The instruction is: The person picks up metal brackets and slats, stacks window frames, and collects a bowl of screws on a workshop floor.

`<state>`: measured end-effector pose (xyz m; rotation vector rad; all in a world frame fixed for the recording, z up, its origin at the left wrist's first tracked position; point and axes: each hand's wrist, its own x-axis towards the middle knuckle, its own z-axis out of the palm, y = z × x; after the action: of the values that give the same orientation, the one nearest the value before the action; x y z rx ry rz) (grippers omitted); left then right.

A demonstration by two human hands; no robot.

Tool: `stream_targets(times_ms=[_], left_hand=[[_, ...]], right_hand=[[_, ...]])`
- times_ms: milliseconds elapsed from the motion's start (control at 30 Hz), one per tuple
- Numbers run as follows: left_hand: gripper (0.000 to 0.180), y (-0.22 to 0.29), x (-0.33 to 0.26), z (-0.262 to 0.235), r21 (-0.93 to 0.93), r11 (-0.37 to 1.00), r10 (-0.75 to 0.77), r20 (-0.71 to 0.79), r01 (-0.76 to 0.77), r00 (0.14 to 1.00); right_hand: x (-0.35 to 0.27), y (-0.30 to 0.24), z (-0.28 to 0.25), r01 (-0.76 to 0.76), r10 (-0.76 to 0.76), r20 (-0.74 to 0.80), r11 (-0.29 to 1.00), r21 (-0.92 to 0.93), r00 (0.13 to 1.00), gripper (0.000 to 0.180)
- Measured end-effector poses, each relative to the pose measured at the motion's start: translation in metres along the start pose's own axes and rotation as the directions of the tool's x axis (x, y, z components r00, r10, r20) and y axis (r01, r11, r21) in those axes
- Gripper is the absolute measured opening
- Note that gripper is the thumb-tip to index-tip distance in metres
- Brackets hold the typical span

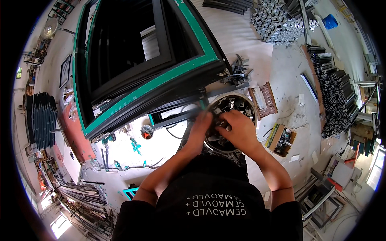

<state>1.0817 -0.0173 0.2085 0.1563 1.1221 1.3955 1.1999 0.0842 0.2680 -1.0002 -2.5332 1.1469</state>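
A round bucket (252,105) full of small dark and metallic pieces stands right in front of me. My right hand (239,130) is over it, fingers bent and pressed together around something small that I cannot make out. At the bucket's left side is my left hand (201,126), raised on edge and blurred by motion, so its grip is unclear. Just beyond its fingertips is a dark smeared shape. Large black frames (132,77) with green tape along their edges lie stacked ahead and to the left.
A brown slatted crate (270,100) and a cardboard box of small parts (284,141) sit right of the bucket. Dark offcuts (240,68) lie beyond it. Bundled profiles (341,100) line the far right. A small cup-like container (146,131) stands at left.
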Motion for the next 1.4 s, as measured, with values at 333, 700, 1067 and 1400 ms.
stream_targets(times_ms=[333,700,1067,1400], left_hand=[[0.054,0.022,-0.007,0.012,-0.154,0.987,-0.048,0.045,0.054,0.998],[0.062,0.025,-0.007,0.016,-0.161,0.982,-0.088,0.063,0.097,0.994],[0.067,0.025,-0.007,0.011,-0.171,0.979,-0.097,0.066,0.107,0.993],[0.066,0.027,-0.004,0.011,-0.174,0.979,-0.089,0.083,0.103,0.993]], right_hand=[[-0.011,0.031,-0.039,-0.260,0.124,0.274,-0.119,0.958,0.954,0.026],[-0.009,0.041,-0.033,-0.248,-0.051,0.270,-0.584,0.773,0.961,0.018],[-0.009,0.020,-0.058,-0.374,0.445,0.301,0.084,0.923,0.844,0.020],[-0.011,0.028,-0.062,-0.188,0.161,0.285,-0.446,0.875,0.945,0.018]])
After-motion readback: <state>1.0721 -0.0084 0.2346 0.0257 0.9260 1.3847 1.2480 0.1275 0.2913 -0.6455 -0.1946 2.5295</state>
